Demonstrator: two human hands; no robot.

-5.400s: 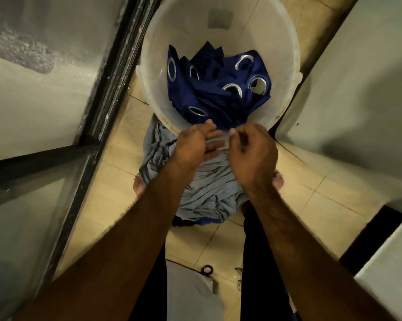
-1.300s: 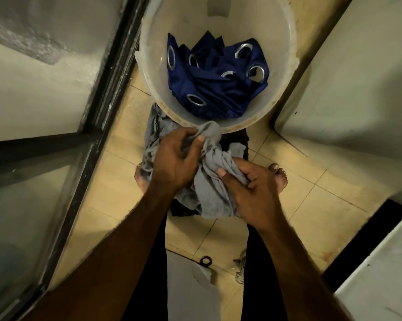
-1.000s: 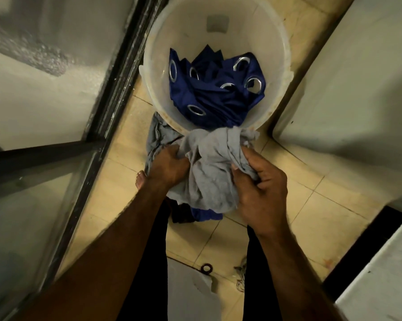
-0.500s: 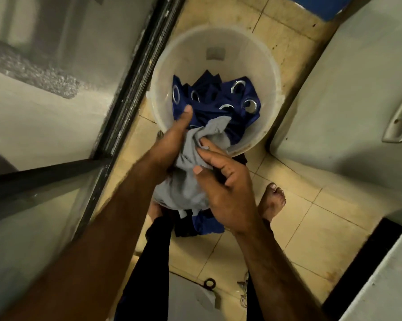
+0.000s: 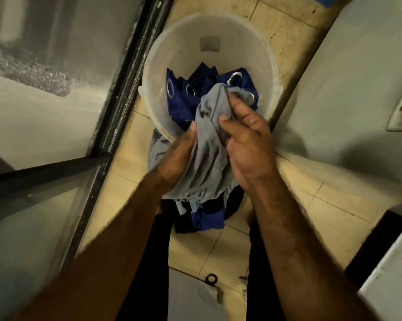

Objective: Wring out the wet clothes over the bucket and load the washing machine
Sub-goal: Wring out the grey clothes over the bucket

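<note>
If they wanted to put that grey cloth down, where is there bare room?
Bare floor tiles lie between the white appliance and the dark clothes pile. The bucket is bare in its far half too. Its near half is crowded: blue curtain, plus left hand and right hand gripping the grey garment.

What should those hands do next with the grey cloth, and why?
Probably twist the hands in opposite directions to wring it. The left hand and right hand both grip the bunched grey cloth, and its top end is over the white bucket, so squeezed water would likely drop inside.
</note>
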